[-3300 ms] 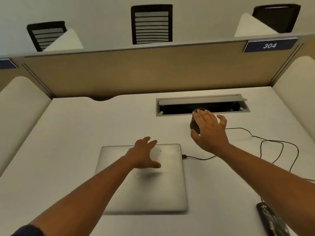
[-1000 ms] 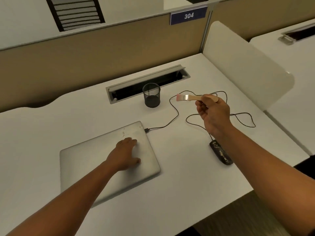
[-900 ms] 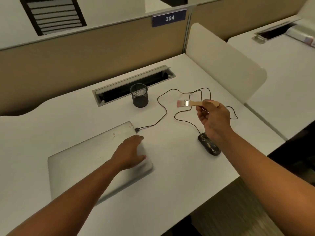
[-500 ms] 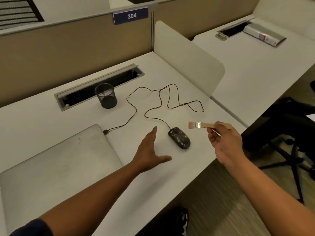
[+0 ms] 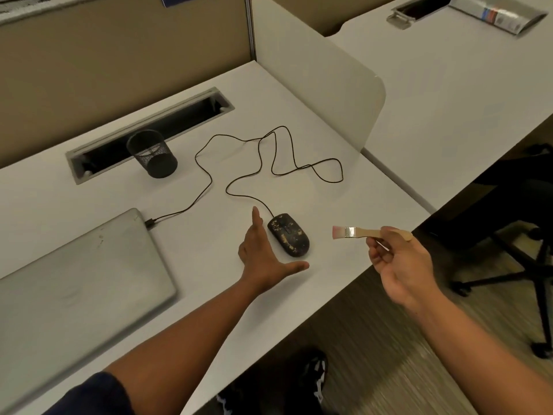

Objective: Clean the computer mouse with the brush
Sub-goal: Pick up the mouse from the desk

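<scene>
Left hand [image 5: 263,259] now beside mouse [image 5: 288,234] — brush [image 5: 356,232] bristles point left.

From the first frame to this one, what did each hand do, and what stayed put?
The right hand left the mesh pen cup and now pinches the brush by its handle, bristles aimed at the mouse. The left hand moved off the closed laptop and now spreads open beside the mouse, not gripping it. Mouse, cable, cup and laptop lie unmoved on the desk; no brushing yet.
</scene>
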`<state>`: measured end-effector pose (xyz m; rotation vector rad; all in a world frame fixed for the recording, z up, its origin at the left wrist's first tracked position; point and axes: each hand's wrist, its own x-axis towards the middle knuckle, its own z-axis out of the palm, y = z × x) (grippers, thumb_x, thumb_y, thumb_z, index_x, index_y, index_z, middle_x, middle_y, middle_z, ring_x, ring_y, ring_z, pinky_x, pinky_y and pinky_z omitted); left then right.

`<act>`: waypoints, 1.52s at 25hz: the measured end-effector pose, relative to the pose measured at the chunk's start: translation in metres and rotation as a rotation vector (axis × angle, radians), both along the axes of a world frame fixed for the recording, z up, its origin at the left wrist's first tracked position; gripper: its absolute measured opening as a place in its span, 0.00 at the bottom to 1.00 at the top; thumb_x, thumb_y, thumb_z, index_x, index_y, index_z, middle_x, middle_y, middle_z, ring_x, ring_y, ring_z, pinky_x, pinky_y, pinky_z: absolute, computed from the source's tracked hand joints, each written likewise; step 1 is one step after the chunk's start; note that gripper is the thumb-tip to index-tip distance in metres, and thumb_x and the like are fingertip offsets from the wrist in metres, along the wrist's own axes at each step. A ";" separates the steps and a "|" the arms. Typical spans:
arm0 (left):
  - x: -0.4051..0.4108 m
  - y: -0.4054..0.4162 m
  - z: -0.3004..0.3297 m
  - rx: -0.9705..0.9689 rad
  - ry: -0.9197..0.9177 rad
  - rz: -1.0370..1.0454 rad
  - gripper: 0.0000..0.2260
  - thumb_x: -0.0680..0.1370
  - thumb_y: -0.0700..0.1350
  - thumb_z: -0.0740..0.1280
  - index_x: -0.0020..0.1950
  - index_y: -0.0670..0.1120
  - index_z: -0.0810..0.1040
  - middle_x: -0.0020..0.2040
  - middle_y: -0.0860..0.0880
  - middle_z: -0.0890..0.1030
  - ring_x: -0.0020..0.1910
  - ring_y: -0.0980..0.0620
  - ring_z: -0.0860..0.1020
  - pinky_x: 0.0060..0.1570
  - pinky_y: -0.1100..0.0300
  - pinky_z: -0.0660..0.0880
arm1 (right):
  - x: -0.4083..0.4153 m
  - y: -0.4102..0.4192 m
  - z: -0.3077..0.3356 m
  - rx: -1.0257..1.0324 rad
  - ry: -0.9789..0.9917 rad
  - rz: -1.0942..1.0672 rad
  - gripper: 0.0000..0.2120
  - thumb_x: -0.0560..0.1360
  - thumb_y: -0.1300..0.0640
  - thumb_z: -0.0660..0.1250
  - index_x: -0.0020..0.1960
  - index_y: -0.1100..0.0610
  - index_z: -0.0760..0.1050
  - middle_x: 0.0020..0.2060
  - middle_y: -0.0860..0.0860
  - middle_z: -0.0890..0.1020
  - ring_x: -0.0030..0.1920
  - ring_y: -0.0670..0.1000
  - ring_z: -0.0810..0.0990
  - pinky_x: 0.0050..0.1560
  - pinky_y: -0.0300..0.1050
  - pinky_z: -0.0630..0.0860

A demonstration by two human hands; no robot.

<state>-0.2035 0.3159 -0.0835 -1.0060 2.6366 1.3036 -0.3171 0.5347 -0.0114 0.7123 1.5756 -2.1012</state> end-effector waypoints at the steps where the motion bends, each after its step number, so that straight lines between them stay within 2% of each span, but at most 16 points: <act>1: -0.003 0.001 -0.002 -0.010 0.005 0.009 0.72 0.60 0.67 0.84 0.83 0.57 0.31 0.86 0.47 0.56 0.84 0.43 0.57 0.80 0.40 0.54 | -0.003 0.002 -0.001 -0.003 -0.001 0.011 0.05 0.80 0.62 0.69 0.56 0.59 0.79 0.52 0.58 0.83 0.50 0.55 0.84 0.52 0.47 0.80; 7: -0.010 0.002 -0.009 -0.040 0.016 0.037 0.71 0.60 0.64 0.85 0.82 0.60 0.32 0.82 0.50 0.63 0.83 0.46 0.59 0.79 0.43 0.53 | -0.012 0.011 -0.006 -0.026 -0.012 0.026 0.04 0.80 0.62 0.69 0.54 0.58 0.79 0.52 0.58 0.83 0.50 0.56 0.84 0.53 0.48 0.80; 14: -0.016 0.003 -0.011 -0.041 0.027 0.036 0.70 0.61 0.62 0.85 0.82 0.62 0.33 0.80 0.53 0.66 0.81 0.47 0.58 0.76 0.47 0.51 | -0.016 0.016 -0.018 -0.074 -0.059 0.005 0.08 0.79 0.63 0.70 0.57 0.58 0.79 0.54 0.59 0.84 0.49 0.55 0.85 0.49 0.46 0.80; 20: -0.015 0.004 -0.004 -0.017 0.066 -0.004 0.68 0.62 0.57 0.86 0.83 0.61 0.36 0.76 0.52 0.67 0.76 0.47 0.64 0.74 0.51 0.54 | -0.016 0.011 -0.016 -0.091 -0.056 0.013 0.08 0.79 0.63 0.70 0.58 0.59 0.78 0.55 0.60 0.83 0.50 0.56 0.84 0.50 0.47 0.80; 23: -0.014 0.005 0.014 -0.005 0.093 -0.088 0.68 0.62 0.55 0.86 0.83 0.62 0.35 0.77 0.51 0.66 0.77 0.45 0.66 0.78 0.43 0.61 | -0.014 0.014 -0.007 -0.110 -0.051 0.003 0.07 0.79 0.62 0.71 0.56 0.58 0.79 0.55 0.60 0.83 0.51 0.56 0.84 0.50 0.47 0.80; 27: -0.006 0.009 0.048 -0.004 0.139 -0.241 0.69 0.63 0.52 0.87 0.81 0.66 0.34 0.79 0.51 0.64 0.79 0.43 0.66 0.76 0.36 0.68 | 0.003 0.026 0.014 -0.155 -0.029 -0.040 0.05 0.79 0.63 0.70 0.54 0.57 0.79 0.52 0.58 0.84 0.50 0.55 0.84 0.50 0.46 0.80; 30: 0.006 0.014 0.072 -0.010 0.168 -0.375 0.69 0.63 0.51 0.87 0.80 0.69 0.33 0.80 0.52 0.63 0.79 0.46 0.66 0.76 0.39 0.70 | 0.029 0.037 0.030 -0.189 -0.003 -0.098 0.04 0.79 0.62 0.69 0.53 0.57 0.79 0.47 0.56 0.84 0.47 0.53 0.85 0.49 0.45 0.80; 34: 0.035 0.018 0.085 0.020 0.187 -0.568 0.69 0.63 0.49 0.87 0.82 0.65 0.35 0.73 0.60 0.66 0.73 0.56 0.68 0.76 0.50 0.70 | 0.084 0.051 0.043 -0.211 0.018 -0.238 0.03 0.80 0.62 0.69 0.52 0.57 0.79 0.42 0.54 0.85 0.43 0.51 0.85 0.45 0.43 0.80; 38: 0.070 0.021 0.082 0.033 0.172 -0.766 0.68 0.63 0.54 0.87 0.83 0.64 0.36 0.77 0.56 0.65 0.76 0.53 0.68 0.77 0.48 0.69 | 0.149 0.059 0.038 -0.240 0.005 -0.371 0.03 0.79 0.62 0.70 0.51 0.56 0.79 0.38 0.52 0.85 0.41 0.50 0.86 0.42 0.42 0.80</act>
